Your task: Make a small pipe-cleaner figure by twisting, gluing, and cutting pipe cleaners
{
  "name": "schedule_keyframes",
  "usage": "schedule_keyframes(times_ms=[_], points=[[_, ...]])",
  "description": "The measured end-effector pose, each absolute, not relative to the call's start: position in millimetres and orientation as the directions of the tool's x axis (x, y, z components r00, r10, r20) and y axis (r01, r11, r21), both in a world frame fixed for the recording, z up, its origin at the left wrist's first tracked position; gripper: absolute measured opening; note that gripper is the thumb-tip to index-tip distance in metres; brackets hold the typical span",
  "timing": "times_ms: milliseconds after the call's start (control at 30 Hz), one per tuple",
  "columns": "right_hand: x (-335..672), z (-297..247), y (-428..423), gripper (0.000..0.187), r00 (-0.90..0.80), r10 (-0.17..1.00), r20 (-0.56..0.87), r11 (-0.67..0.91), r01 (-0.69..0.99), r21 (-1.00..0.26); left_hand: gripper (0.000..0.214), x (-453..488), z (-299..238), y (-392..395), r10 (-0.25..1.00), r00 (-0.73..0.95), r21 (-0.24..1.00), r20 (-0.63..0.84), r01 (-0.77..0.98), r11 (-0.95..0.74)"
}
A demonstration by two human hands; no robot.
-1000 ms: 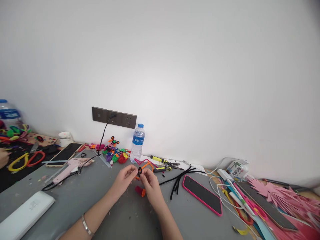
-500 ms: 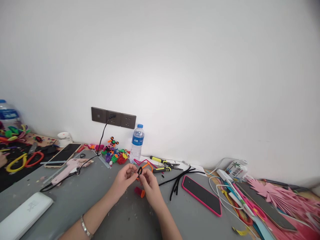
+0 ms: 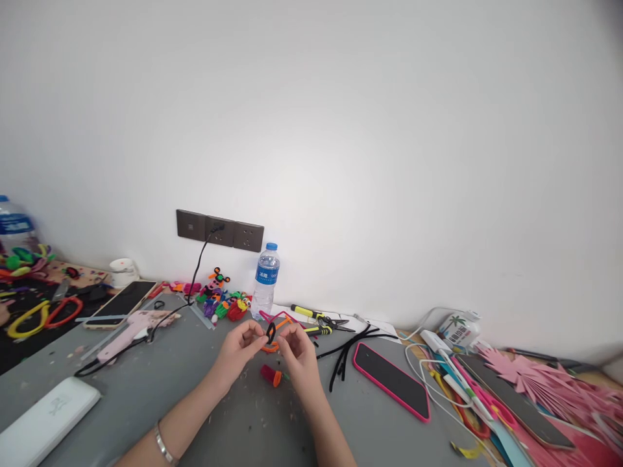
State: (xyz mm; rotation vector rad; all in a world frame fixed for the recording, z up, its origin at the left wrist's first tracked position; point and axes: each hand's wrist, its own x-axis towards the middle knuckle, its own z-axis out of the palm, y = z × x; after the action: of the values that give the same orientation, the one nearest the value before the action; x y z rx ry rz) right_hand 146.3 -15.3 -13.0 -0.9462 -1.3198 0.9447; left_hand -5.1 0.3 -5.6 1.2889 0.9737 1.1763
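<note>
Between the thumb and fingers of my left hand (image 3: 242,347) is a small loop of black pipe cleaner (image 3: 271,333). My right hand (image 3: 298,353) is just right of the loop, its thumb and fingers drawn together; whether something thin is between them is hidden. Behind the fingertips lie orange pipe cleaners (image 3: 270,348) and a bent pink one (image 3: 275,316). Below the hands, a small dark-red roll with an orange end (image 3: 271,375) rests on the grey mat (image 3: 233,415). Several black pipe cleaners (image 3: 344,360) fan out to the right.
Yellow-handled scissors (image 3: 318,330) and a water bottle (image 3: 266,282) stand or lie near the wall, beside colourful pipe-cleaner figures (image 3: 226,301). A pink-cased phone (image 3: 392,383) is on the right. A corded glue gun (image 3: 127,336) and white power bank (image 3: 48,421) are on the left.
My right hand has moved slightly right, away from the black loop, and a gap shows between them. My left hand still holds the loop. The view has shifted slightly.
</note>
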Motion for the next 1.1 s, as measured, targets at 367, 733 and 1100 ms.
schedule_keyframes(times_ms=[367, 733, 1100], points=[[141.8, -14.1, -19.7, 0.008, -0.02, 0.893, 0.449, 0.432, 0.312, -0.846, 0.029, -6.8, -5.9, 1.3, 0.968, 0.233, 0.995, 0.095, -0.021, -0.092], [143.0, -13.3, -20.2, 0.012, -0.029, 0.886, 0.463, 0.443, 0.349, -0.826, 0.028, -5.0, -6.8, 2.9, 0.958, 0.273, 0.995, 0.083, -0.069, -0.067], [143.5, -12.6, -21.0, 0.013, -0.086, 0.889, 0.449, 0.449, 0.357, -0.82, 0.024, -7.0, -8.6, 4.7, 0.961, 0.262, 0.996, 0.09, -0.027, -0.086]])
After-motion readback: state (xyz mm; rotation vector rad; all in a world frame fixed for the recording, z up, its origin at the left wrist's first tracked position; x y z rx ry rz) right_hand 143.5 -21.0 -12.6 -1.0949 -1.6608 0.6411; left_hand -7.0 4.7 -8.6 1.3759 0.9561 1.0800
